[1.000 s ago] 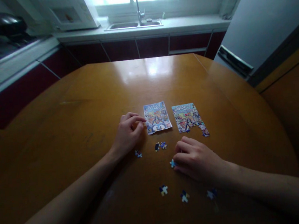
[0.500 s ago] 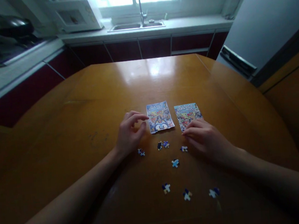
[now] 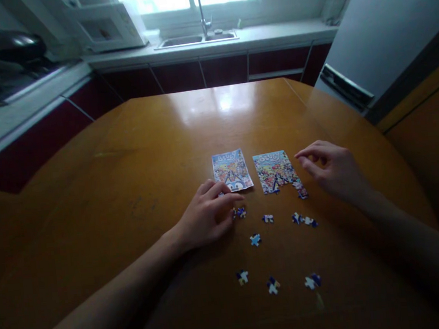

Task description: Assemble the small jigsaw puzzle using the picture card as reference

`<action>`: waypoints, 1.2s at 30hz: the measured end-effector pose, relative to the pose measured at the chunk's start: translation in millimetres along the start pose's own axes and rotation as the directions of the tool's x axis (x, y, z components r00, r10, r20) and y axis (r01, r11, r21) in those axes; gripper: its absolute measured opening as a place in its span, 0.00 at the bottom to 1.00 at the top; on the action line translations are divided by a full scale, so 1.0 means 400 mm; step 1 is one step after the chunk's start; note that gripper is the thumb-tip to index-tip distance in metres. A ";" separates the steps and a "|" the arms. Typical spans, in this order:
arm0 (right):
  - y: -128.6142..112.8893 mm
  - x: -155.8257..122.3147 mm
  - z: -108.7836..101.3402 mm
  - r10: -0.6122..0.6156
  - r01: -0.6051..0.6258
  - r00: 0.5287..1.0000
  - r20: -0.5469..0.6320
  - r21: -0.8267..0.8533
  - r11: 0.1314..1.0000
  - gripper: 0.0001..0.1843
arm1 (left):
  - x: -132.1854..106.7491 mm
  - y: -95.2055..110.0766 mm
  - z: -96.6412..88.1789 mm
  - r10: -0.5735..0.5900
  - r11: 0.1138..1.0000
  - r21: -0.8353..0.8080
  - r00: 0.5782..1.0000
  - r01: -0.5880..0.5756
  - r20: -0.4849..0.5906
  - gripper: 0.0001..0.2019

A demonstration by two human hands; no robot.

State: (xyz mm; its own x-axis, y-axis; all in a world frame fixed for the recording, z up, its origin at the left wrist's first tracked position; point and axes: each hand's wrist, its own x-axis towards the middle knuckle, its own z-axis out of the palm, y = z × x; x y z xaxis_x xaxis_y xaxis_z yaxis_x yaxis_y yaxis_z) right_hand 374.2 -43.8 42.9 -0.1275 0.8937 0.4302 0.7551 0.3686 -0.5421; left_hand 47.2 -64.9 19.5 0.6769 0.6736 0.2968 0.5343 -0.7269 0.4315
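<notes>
My left hand (image 3: pixel 209 214) lies on the wooden table (image 3: pixel 144 151), fingers curled in a pinch around a small puzzle piece (image 3: pixel 240 213) just below a printed picture card (image 3: pixel 231 170). To the right of the card lies a partly built puzzle (image 3: pixel 276 172) with a ragged lower edge. My right hand (image 3: pixel 334 170) hovers at the puzzle's right side, forefinger and thumb drawn close, nothing visible between them. Several loose pieces are scattered nearer to me, among them a pair (image 3: pixel 303 220), a light blue one (image 3: pixel 255 239) and one at the front (image 3: pixel 272 285).
Beyond the table runs a kitchen counter with a sink and tap (image 3: pixel 199 37) under a bright window. A microwave (image 3: pixel 103 25) stands to its left and a dark pan (image 3: pixel 8 46) sits on the stove. A grey fridge (image 3: pixel 384 24) stands at the right.
My right hand went from the loose pieces up over the puzzle, then out to its right side. My left hand slid right and down onto the pieces below the card. Two pieces now lie below the puzzle.
</notes>
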 end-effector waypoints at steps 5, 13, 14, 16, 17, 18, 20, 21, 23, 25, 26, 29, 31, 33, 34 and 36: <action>0.008 0.003 -0.003 0.005 -0.005 1.000 -0.010 0.006 1.000 0.07 | 0.002 -0.028 -0.006 -0.107 0.989 -0.123 0.961 0.078 -0.254 0.13; 0.013 0.004 -0.004 0.027 -0.027 0.999 -0.029 -0.001 1.000 0.07 | 0.008 -0.063 -0.003 -0.502 0.839 -0.451 0.754 0.304 -0.425 0.11; 0.013 0.004 -0.003 0.027 -0.027 0.999 -0.026 0.000 1.000 0.07 | 0.009 -0.064 -0.003 -0.506 0.836 -0.455 0.753 0.308 -0.420 0.11; 0.013 0.004 -0.002 0.025 -0.025 0.999 -0.022 -0.001 1.000 0.08 | 0.012 -0.065 -0.002 -0.507 0.835 -0.456 0.753 0.309 -0.418 0.11; 0.012 0.004 -0.001 0.024 -0.025 0.999 -0.020 -0.002 1.000 0.07 | 0.013 -0.065 -0.001 -0.509 0.833 -0.458 0.750 0.309 -0.421 0.11; 0.012 0.003 -0.001 0.024 -0.024 1.000 -0.018 -0.003 1.000 0.07 | 0.014 -0.066 -0.001 -0.513 0.831 -0.464 0.745 0.306 -0.426 0.11; 0.012 0.003 -0.001 0.024 -0.024 1.000 -0.015 -0.005 1.000 0.07 | 0.014 -0.071 0.001 -0.525 0.821 -0.484 0.732 0.302 -0.435 0.12; 0.012 0.002 -0.001 0.024 -0.024 1.000 -0.014 -0.006 1.000 0.07 | 0.014 -0.074 0.003 -0.534 0.813 -0.498 0.726 0.301 -0.433 0.12; 0.011 0.002 -0.001 0.020 -0.020 1.000 -0.015 -0.005 1.000 0.07 | 0.012 -0.082 0.006 -0.552 0.794 -0.529 0.719 0.299 -0.422 0.13; 0.012 0.002 -0.001 0.020 -0.020 1.000 -0.019 -0.003 1.000 0.07 | 0.011 -0.090 0.007 -0.565 0.778 -0.556 0.713 0.293 -0.415 0.13; 0.013 0.002 -0.001 0.021 -0.021 1.000 -0.020 -0.002 1.000 0.07 | 0.010 -0.092 0.008 -0.570 0.772 -0.567 0.709 0.289 -0.415 0.13; 0.021 0.005 -0.003 0.025 -0.025 0.999 -0.024 0.001 1.000 0.07 | 0.011 -0.096 0.008 -0.583 0.762 -0.581 0.695 0.287 -0.421 0.13; 0.024 0.004 -0.002 0.023 -0.023 0.999 -0.024 0.006 1.000 0.07 | 0.013 -0.095 0.008 -0.589 0.756 -0.590 0.690 0.285 -0.421 0.13; 0.014 -0.004 0.006 0.001 -0.001 1.000 -0.025 0.020 1.000 0.06 | 0.016 -0.094 0.008 -0.594 0.746 -0.610 0.680 0.267 -0.429 0.13; 0.002 -0.011 0.014 -0.026 0.027 0.999 -0.023 0.037 0.999 0.06 | 0.017 -0.093 0.008 -0.599 0.739 -0.623 0.673 0.256 -0.434 0.13; -0.040 -0.030 0.040 -0.134 0.134 0.991 -0.004 0.096 0.986 0.06 | 0.019 -0.092 0.008 -0.612 0.723 -0.649 0.654 0.236 -0.445 0.12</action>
State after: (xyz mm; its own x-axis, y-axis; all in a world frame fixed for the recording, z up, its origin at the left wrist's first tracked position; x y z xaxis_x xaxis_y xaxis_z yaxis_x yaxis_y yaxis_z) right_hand 353.4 -56.3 34.7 -0.2246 0.8352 0.5020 0.6662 0.5075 -0.5464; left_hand 34.6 -33.6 3.1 -0.1099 0.9448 0.3087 0.2177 -0.2802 0.9349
